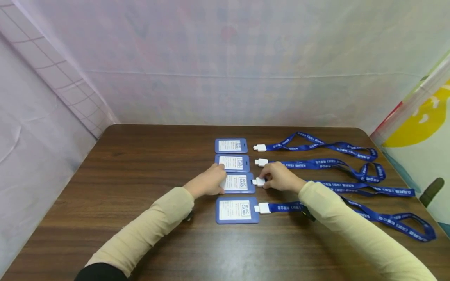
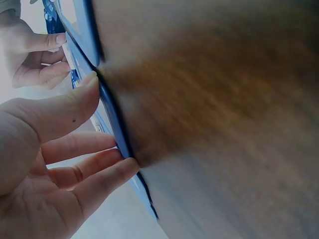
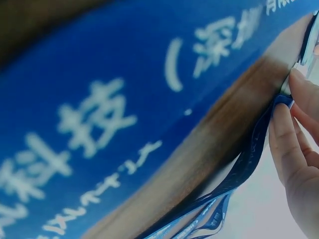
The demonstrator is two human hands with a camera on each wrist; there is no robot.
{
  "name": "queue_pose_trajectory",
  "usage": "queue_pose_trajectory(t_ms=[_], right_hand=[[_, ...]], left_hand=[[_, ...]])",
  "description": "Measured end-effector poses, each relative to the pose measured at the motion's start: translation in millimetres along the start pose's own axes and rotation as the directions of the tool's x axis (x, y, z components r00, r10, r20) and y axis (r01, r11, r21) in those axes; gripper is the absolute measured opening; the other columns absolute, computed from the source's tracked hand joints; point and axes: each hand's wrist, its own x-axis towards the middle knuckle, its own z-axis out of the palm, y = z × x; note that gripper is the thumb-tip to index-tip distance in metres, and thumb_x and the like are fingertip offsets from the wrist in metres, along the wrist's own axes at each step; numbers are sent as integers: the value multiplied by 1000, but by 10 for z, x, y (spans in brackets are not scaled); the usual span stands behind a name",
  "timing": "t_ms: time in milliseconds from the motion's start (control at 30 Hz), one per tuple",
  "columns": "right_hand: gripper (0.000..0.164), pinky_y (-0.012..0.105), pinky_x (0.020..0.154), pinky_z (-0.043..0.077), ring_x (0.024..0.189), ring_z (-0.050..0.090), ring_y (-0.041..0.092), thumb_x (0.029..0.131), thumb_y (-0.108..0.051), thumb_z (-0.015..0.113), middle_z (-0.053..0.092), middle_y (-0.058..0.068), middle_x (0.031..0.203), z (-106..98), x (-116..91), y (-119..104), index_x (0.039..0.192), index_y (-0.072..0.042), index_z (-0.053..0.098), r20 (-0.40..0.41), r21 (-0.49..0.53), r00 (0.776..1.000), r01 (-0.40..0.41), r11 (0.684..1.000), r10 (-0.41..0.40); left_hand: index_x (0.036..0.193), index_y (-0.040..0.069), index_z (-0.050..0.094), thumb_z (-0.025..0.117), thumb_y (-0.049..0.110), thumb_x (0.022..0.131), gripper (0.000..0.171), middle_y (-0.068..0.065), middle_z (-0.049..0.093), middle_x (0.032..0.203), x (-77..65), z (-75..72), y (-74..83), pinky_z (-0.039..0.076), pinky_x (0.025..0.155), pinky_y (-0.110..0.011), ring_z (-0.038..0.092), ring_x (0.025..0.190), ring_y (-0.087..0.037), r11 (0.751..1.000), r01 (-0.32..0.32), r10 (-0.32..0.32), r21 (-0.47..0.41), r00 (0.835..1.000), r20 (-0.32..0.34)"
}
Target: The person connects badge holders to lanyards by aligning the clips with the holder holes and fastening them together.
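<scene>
Four blue ID card holders lie in a column on the table. My left hand (image 1: 210, 180) grips the third ID card holder from the back (image 1: 239, 183) at its left end. In the left wrist view, the thumb (image 2: 82, 99) is at one side of that end and the fingers at the other. Just right of this holder, my right hand (image 1: 279, 177) pinches the white clip (image 1: 259, 182) of a blue lanyard. That lanyard's strap (image 3: 254, 144) trails from under the hand in the right wrist view. The clip lies close to the holder's slotted end.
Behind are two more holders (image 1: 232, 146) (image 1: 242, 164), with lanyards (image 1: 316, 145) (image 1: 316, 164) to their right. The front holder (image 1: 254, 218) has a white clip (image 1: 264, 208) at its right edge. Straps spread over the right side of the brown table (image 1: 140, 156). A pale curtain (image 1: 225, 97) hangs behind.
</scene>
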Motion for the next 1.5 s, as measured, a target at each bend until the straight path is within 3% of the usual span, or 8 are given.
queue_pose_trajectory(t_ms=[567,1500], right_hand=[[21,22,56,43,62,49,11,63,-6,79,57,1,71,-6,33,-33,81,-2,69,0,-1,1000,1,1000,-1],[21,22,56,43,62,49,10,62,-7,79,56,0,70,8,71,-14,80,-3,69,13,4,1000,6,1000,-6]], left_hand=[[87,-1,65,79,21,69,31,-9,52,86,9,-14,14,42,80,-33,47,78,-22,999,-25,25,21,1000,-4],[89,-2,65,79,21,69,34,-12,52,89,-6,-6,25,44,79,-33,48,83,-24,1000,17,-17,-6,1000,6]])
